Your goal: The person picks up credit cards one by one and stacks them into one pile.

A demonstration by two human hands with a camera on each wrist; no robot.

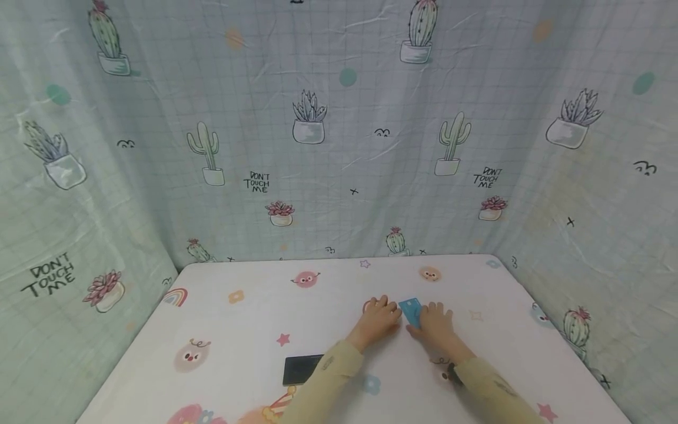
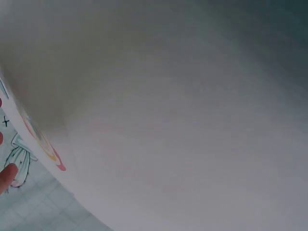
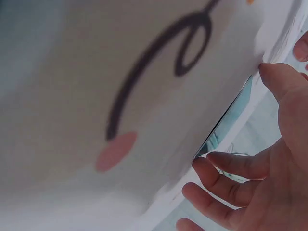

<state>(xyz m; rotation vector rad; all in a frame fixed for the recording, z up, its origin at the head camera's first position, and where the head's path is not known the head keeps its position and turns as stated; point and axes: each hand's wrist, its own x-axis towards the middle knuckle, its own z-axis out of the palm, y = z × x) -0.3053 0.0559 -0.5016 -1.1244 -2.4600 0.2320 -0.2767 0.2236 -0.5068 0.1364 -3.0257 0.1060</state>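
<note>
A light-blue bank card [image 1: 410,310] with a small chip lies close over the white tabletop between the two hands. My right hand [image 1: 437,323] holds it from the right side. In the right wrist view the thumb and fingertips of that hand meet the edge of the card [image 3: 228,118] at separate places. On the card's left, my left hand [image 1: 377,321] rests low on the table, its fingers loosely bent and its fingertips near the card's corner. Only a fingertip [image 2: 8,174] and slivers of others show at the border of the left wrist view.
A flat black rectangular item [image 1: 301,370] lies on the table [image 1: 238,330], partly covered by the left sleeve [image 1: 325,386]. Printed figures decorate the tabletop. A cactus-patterned curtain [image 1: 339,159] encloses the back and sides. The right wrist wears a dark band [image 1: 454,374].
</note>
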